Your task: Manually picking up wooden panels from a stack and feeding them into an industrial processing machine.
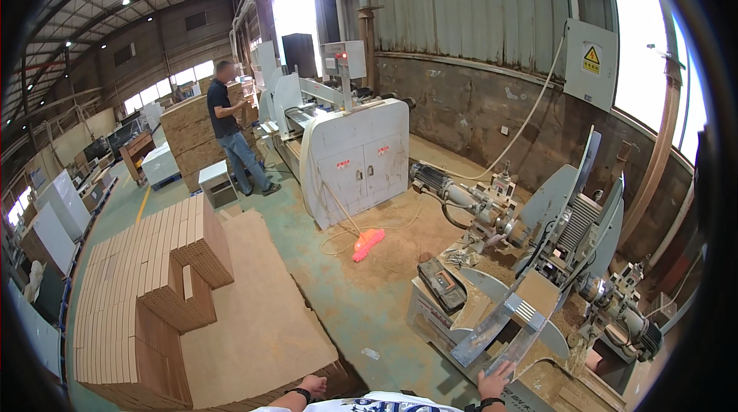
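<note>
My left hand [314, 386], with a dark band at the wrist, is low in the view beside the near corner of a broad brown board [254, 320]. Its fingers look curled in, and nothing shows in them. My right hand [496, 380] has its fingers spread at the front edge of a woodworking machine [573, 224], by a slanted metal guide [488, 331]. A flat wooden piece [536, 291] lies at the upper end of the guides. Left of them a dark grey box-shaped device [442, 286] rests on the machine.
Stacked brown panels [146, 250] stand on the board to the left. A pink-orange object [368, 245] and a hose lie on the sawdust-covered floor. Ahead, a person [233, 124] in a dark shirt stands beside a white machine cabinet [361, 166] and a small white table [219, 174].
</note>
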Action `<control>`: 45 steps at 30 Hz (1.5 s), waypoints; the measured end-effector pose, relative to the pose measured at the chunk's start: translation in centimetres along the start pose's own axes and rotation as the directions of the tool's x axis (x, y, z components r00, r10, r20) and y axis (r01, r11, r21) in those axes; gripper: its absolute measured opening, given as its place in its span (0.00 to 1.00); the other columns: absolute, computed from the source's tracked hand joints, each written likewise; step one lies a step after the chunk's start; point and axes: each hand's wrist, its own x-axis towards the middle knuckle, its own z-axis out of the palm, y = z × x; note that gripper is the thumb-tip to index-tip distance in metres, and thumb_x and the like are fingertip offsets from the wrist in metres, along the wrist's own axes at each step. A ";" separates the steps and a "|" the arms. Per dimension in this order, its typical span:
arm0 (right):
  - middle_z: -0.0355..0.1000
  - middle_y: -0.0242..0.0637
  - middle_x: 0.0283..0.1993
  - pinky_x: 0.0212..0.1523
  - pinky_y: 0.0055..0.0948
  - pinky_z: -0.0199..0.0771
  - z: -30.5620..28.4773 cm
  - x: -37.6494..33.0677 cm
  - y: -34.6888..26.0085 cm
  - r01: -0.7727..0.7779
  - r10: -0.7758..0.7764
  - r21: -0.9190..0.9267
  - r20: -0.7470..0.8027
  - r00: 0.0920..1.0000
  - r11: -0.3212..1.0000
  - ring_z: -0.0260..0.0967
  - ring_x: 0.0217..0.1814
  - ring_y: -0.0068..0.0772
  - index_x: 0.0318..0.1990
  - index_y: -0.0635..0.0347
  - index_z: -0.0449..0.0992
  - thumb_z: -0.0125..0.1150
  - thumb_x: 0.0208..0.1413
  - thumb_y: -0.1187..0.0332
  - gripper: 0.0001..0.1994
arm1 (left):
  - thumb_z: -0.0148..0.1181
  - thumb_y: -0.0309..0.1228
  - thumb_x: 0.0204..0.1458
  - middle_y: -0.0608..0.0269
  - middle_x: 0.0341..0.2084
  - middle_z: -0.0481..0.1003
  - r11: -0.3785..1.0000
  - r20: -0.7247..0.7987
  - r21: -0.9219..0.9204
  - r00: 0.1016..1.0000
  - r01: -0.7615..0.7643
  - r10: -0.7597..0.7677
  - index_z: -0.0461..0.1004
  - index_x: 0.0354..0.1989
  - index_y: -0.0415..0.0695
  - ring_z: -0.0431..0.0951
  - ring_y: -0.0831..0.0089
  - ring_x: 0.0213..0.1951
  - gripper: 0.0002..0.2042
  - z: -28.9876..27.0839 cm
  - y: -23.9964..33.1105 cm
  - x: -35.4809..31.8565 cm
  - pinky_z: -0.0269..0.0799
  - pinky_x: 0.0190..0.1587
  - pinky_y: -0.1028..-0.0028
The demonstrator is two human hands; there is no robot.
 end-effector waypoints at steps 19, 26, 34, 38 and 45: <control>0.25 0.51 0.68 0.54 0.48 0.59 -1.8 -0.3 -1.0 -0.069 0.063 0.061 0.094 0.994 0.996 0.53 0.56 0.68 0.64 0.67 0.38 0.60 0.39 0.55 0.48 | 0.54 0.38 0.50 0.57 0.29 0.73 0.999 0.007 -0.033 1.000 0.005 -0.005 0.71 0.34 0.39 0.74 0.65 0.31 0.13 -0.3 -0.5 0.1 0.71 0.37 0.66; 0.25 0.50 0.68 0.55 0.49 0.58 -1.3 -0.2 -0.7 -0.043 0.037 0.083 0.079 0.996 0.996 0.51 0.58 0.69 0.64 0.66 0.38 0.59 0.40 0.55 0.47 | 0.53 0.36 0.50 0.58 0.28 0.73 1.000 0.025 -0.021 1.000 -0.011 0.011 0.71 0.34 0.39 0.73 0.66 0.30 0.12 -0.7 -0.6 -0.3 0.72 0.35 0.67; 0.25 0.50 0.69 0.54 0.48 0.58 -1.3 -0.3 -0.6 -0.058 0.053 0.082 0.066 0.996 0.995 0.52 0.57 0.68 0.64 0.66 0.39 0.60 0.39 0.55 0.48 | 0.54 0.35 0.50 0.58 0.26 0.72 0.999 0.038 -0.053 0.999 -0.012 0.014 0.70 0.30 0.39 0.72 0.68 0.27 0.10 -0.2 0.4 -2.0 0.71 0.31 0.69; 0.25 0.49 0.69 0.54 0.47 0.60 -1.5 -0.3 -0.8 -0.057 0.052 0.072 0.070 0.996 0.996 0.53 0.56 0.67 0.64 0.67 0.39 0.61 0.40 0.55 0.48 | 0.53 0.37 0.51 0.56 0.29 0.72 1.000 0.044 -0.020 0.999 -0.022 0.023 0.70 0.34 0.39 0.73 0.65 0.30 0.12 -0.5 -0.1 -1.4 0.72 0.34 0.66; 0.25 0.49 0.69 0.52 0.46 0.61 -1.2 -0.3 -0.8 -0.050 0.049 0.032 0.040 0.998 0.998 0.54 0.54 0.66 0.64 0.66 0.38 0.61 0.40 0.55 0.48 | 0.52 0.38 0.51 0.53 0.35 0.73 1.000 0.053 -0.019 0.999 -0.012 0.013 0.69 0.39 0.38 0.74 0.60 0.37 0.15 -0.4 -0.2 -0.6 0.73 0.39 0.63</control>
